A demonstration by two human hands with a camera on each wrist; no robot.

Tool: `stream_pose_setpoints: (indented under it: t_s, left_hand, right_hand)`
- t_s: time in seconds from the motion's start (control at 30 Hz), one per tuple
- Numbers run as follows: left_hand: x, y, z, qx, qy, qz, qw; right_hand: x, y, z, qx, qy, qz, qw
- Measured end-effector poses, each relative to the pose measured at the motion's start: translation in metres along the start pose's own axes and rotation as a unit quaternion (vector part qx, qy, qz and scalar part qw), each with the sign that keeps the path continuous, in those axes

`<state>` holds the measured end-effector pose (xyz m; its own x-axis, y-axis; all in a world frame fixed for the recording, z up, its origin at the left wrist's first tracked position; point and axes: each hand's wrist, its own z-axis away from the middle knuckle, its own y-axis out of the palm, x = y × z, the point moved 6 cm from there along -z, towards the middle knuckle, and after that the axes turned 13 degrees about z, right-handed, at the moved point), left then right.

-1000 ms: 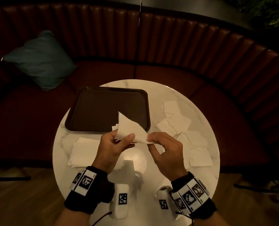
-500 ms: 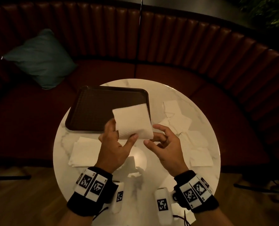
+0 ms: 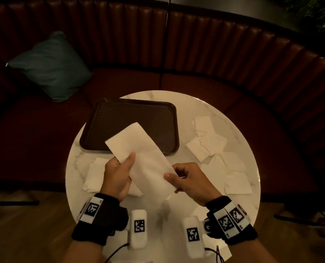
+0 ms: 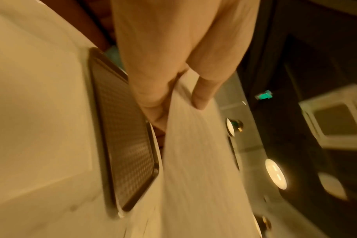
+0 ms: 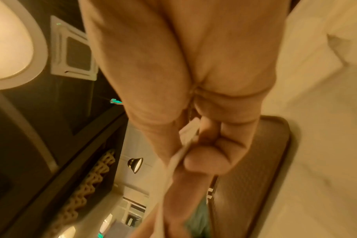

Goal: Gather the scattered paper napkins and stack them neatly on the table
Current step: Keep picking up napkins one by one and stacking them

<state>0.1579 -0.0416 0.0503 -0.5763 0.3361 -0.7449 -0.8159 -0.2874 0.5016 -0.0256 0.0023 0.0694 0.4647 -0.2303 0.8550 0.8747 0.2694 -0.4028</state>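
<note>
Napkin (image 3: 138, 156), unfolded into a long white rectangle, is held in the air above the round marble desk (image 3: 211, 103), running on a slant from over the near edge of the dark brown tray (image 3: 131, 114) down toward the person's right. The left hand (image 3: 116, 177) grips it along its left long side, thumb on top and the other fingers beneath; from the left wrist view the paper (image 4: 198, 161) passes between the thumb and the fingers (image 4: 202, 90). The right hand (image 3: 192, 181) pinches the lower end, thumb pressed on the top face and the remaining fingers curled under; in the right wrist view the edge of the sheet (image 5: 185, 136) is clamped between the thumb and the bent fingers (image 5: 206, 159).

On the desk just under the left hand lies a stack of napkins (image 3: 95, 175), partly hidden by the wrist. Loose napkins (image 3: 207, 145) lie scattered and overlapping across the right side of the desk, apart from the tray. The tray sits on the far left part of the desk.

Behind the desk curves a dark red padded bench (image 3: 233, 46) with a teal cushion (image 3: 51, 67) on its left part. Both wrists wear black bands with printed markers.
</note>
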Motion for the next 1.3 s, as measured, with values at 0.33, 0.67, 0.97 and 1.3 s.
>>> stream_pose_setpoints:
  t_s: [0.33, 0.67, 0.97, 1.3]
  left_hand:
    - [-0.001, -0.087, -0.05, -0.099, -0.024, -0.108, 0.989]
    - [0.022, -0.181, -0.079, -0.267, -0.03, -0.169, 0.948]
    - [0.018, -0.184, -0.098, -0.259, -0.007, -0.428, 0.866]
    - [0.012, -0.174, -0.088, -0.278, -0.005, -0.438, 0.855]
  right_hand:
    - [-0.041, -0.006, -0.055, -0.055, 0.128, -0.059, 0.988]
    - [-0.092, 0.091, -0.122, -0.015, 0.271, 0.039, 0.962]
    - [-0.104, 0.107, -0.125, -0.061, 0.282, 0.259, 0.922]
    - [-0.091, 0.028, -0.077, -0.099, 0.259, 0.167, 0.946]
